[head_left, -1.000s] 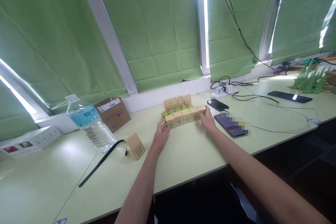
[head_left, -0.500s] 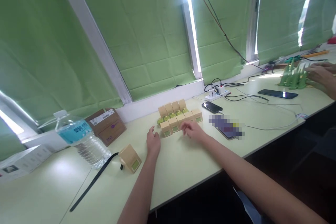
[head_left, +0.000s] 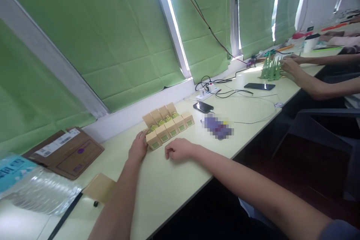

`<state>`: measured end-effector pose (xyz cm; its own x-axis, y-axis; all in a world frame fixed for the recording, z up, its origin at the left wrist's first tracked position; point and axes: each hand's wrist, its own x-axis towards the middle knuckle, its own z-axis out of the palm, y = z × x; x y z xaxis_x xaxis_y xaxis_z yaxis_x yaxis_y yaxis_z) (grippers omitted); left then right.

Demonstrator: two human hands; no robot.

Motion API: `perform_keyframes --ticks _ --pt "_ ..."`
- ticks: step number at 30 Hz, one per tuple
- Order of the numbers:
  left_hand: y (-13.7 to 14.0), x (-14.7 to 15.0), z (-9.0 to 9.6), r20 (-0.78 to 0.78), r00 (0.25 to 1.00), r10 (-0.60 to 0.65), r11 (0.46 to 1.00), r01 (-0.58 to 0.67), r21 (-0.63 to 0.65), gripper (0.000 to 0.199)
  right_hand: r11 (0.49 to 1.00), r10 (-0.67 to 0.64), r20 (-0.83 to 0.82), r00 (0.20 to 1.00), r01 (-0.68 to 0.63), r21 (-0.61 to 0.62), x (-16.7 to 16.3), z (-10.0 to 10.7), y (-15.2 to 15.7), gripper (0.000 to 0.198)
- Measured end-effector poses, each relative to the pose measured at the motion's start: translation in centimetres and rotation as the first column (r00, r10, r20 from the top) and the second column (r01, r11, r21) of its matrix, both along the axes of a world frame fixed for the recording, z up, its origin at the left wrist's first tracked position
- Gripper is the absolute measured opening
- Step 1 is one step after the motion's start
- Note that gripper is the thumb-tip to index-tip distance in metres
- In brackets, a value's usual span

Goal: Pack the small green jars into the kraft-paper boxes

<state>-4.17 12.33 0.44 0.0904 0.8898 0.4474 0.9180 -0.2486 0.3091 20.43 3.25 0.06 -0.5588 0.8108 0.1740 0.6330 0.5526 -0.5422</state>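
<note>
A row of small tan cardboard boxes (head_left: 173,129), each with a green front window, stands on the table. Tan flaps rise behind them, and green pieces with pale rings (head_left: 161,123) show in between. My left hand (head_left: 138,145) lies against the left end of the row, fingers stretched along the leftmost box (head_left: 153,140); some fingertips are hidden. In front of the row rests my right hand (head_left: 179,149), its fingers curled in with nothing visible in them.
Left are a flattened brown carton (head_left: 73,155), a water bottle (head_left: 42,191), a black strap (head_left: 66,215) and another tan box (head_left: 99,187), partly behind my forearm. Phones (head_left: 203,107), cables and a power strip (head_left: 208,93) lie right. Farther right, another person's hands (head_left: 291,65) touch green spiky pieces (head_left: 271,71).
The view has swung right. My left hand has moved up against the leftmost box. My right hand has drawn back from the boxes' front and its fingers have curled in.
</note>
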Motion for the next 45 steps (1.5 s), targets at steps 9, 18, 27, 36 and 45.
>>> perform_keyframes --ticks 9,18,27,36,45 --pt "-7.5 2.4 -0.5 -0.256 0.910 0.327 0.943 -0.331 0.027 0.038 0.999 -0.032 -0.053 0.998 0.030 -0.039 0.1 0.0 -0.4 0.028" --pt "-18.2 3.5 -0.4 -0.101 0.994 -0.045 0.992 0.033 -0.122 0.042 0.999 -0.030 -0.192 0.981 0.026 -0.023 0.0 0.0 -0.9 0.025" --pt "-22.0 -1.9 1.1 0.169 0.974 0.150 0.837 -0.216 0.503 0.054 0.971 0.172 -0.270 0.947 -0.210 -0.117 0.2 1.4 -2.7 0.047" --pt "-20.0 -5.3 0.3 0.180 0.954 0.238 0.935 -0.275 0.223 0.048 0.979 0.198 -0.129 0.972 -0.190 0.074 -0.8 0.7 -3.6 0.043" --pt "-19.9 -5.8 3.4 -0.119 0.889 0.442 0.896 -0.443 0.025 0.045 0.981 0.178 -0.147 0.973 -0.164 0.101 -0.9 0.5 -3.3 0.039"
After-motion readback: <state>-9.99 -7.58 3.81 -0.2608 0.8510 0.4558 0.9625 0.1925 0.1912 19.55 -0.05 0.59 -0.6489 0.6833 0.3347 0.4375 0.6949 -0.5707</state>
